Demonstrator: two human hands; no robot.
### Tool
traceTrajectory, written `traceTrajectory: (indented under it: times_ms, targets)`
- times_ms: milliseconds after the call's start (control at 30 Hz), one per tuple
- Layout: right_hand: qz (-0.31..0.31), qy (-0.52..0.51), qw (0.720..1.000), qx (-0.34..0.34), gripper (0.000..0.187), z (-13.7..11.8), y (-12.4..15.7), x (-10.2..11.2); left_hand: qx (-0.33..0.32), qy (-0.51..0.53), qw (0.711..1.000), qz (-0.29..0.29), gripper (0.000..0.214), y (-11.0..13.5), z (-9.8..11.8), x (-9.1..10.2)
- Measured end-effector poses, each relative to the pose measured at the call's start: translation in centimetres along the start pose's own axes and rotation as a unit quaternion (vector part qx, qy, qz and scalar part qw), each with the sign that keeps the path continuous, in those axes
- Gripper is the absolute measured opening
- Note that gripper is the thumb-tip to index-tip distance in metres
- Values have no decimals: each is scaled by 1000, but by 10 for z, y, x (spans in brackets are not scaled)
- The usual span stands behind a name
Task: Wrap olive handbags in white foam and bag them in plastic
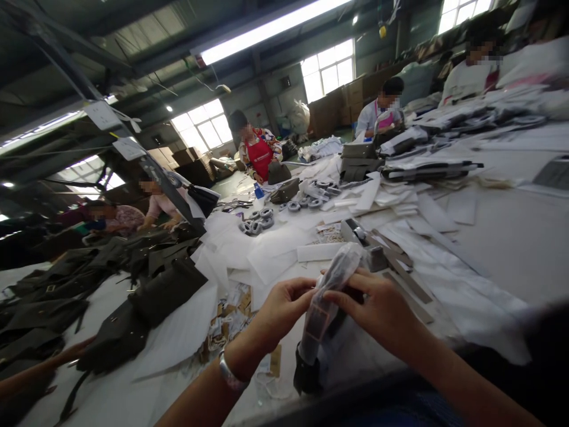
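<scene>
Between my two hands is a dark strap wrapped in see-through plastic (316,317), tilted with its upper end leaning right. My left hand (287,305) pinches the wrapped strap from the left, fingertips on the plastic. From the right, my right hand (373,299) grips it, thumb in front and fingers partly hidden behind. The strap's black lower end (307,369) hangs near the table's front edge. Just beyond the hands stands a grey tape dispenser (355,232). Flat brown-grey strips (406,273) lie to its right.
Dark bags (164,284) are piled on the left, where another person's arm (48,362) reaches in. White foam sheets (271,243) and paper tags with strings (231,314) cover the table's middle. Grey wrapped rings (258,222) lie farther back. Several people work around the table.
</scene>
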State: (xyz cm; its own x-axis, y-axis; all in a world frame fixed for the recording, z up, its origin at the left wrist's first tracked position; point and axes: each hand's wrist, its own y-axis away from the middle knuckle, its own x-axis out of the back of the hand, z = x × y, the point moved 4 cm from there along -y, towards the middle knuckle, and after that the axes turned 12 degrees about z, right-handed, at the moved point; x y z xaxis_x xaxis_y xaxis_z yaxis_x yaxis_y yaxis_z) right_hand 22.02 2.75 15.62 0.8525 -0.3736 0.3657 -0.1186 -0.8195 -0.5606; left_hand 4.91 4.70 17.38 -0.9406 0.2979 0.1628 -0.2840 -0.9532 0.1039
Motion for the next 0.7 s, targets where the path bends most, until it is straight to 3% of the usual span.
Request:
traceTrajectory:
  times_ms: [167,333,433,467,533,633,700]
  targets:
    - [25,66,997,15,29,-6,-2,5,-27,-9,999,-23,41,5,12,1]
    - [-9,-77,997,5,24,1,4,13,-14,-13,999,-31,47,8,0,-2]
    - [-6,-110,991,-78,31,50,15,23,2,-10,1000,-21,48,8,-8,0]
    - [17,-71,990,-120,34,75,21,28,10,-6,1000,-11,49,8,-9,2]
    - [56,104,975,-190,31,129,35,41,15,6,999,30,51,5,-9,9]
    - [61,209,945,-244,23,196,56,50,-9,34,994,101,56,-3,-3,22]
    - [55,249,929,-267,20,224,66,50,-27,52,990,128,60,-9,2,28]
